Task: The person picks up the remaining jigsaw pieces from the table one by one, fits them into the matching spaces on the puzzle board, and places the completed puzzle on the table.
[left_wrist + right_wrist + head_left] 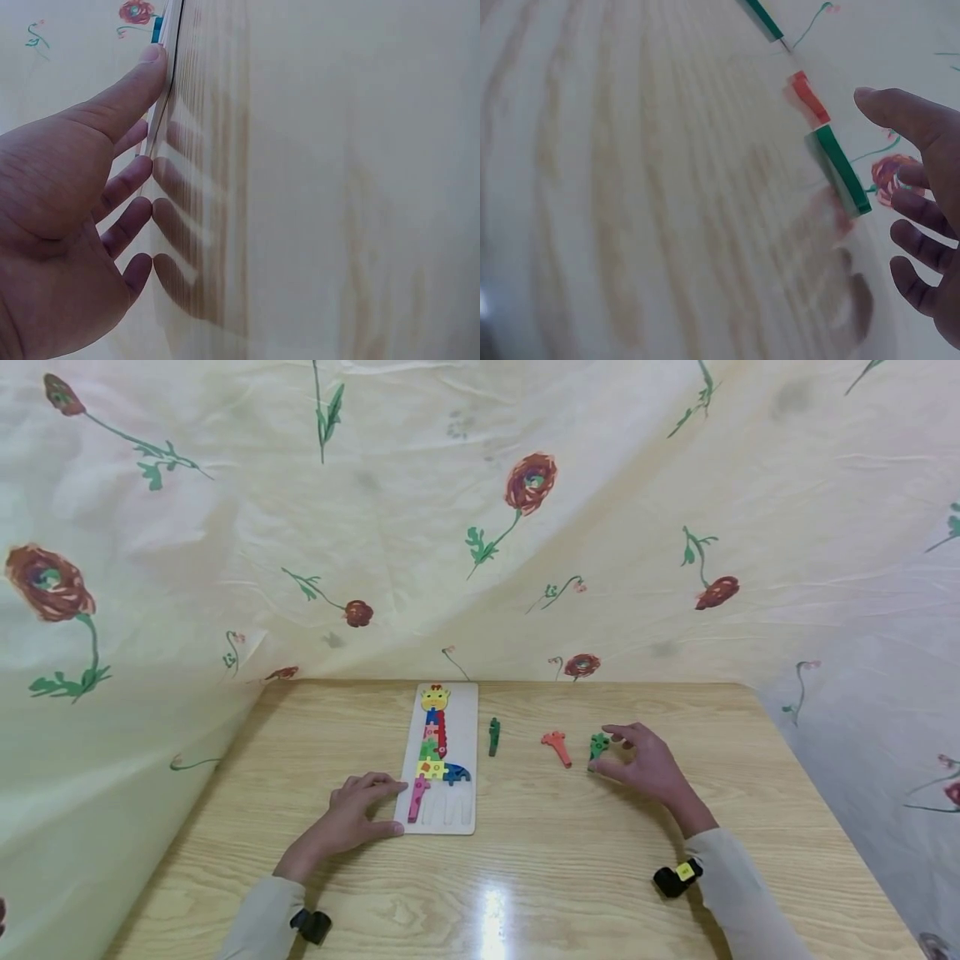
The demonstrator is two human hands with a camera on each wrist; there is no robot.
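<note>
A pale giraffe puzzle board [463,718] lies left of centre, its colourful giraffe partly filled in. My left hand [356,810] rests at the board's lower left, thumb and fingertips against its edge. A pink leg piece [416,802] sits in the board beside those fingers. To the right, my right hand [643,762] spreads thumb and forefinger around a green leg piece [598,745] on the table. The right wrist view shows a gap between that green piece [844,171] and the fingers.
An orange leg piece [558,749] lies left of the right hand, and a dark green one [494,737] stands close to the board's right side. A flowered cloth [420,543] hangs behind the wooden table [570,860] and along both sides.
</note>
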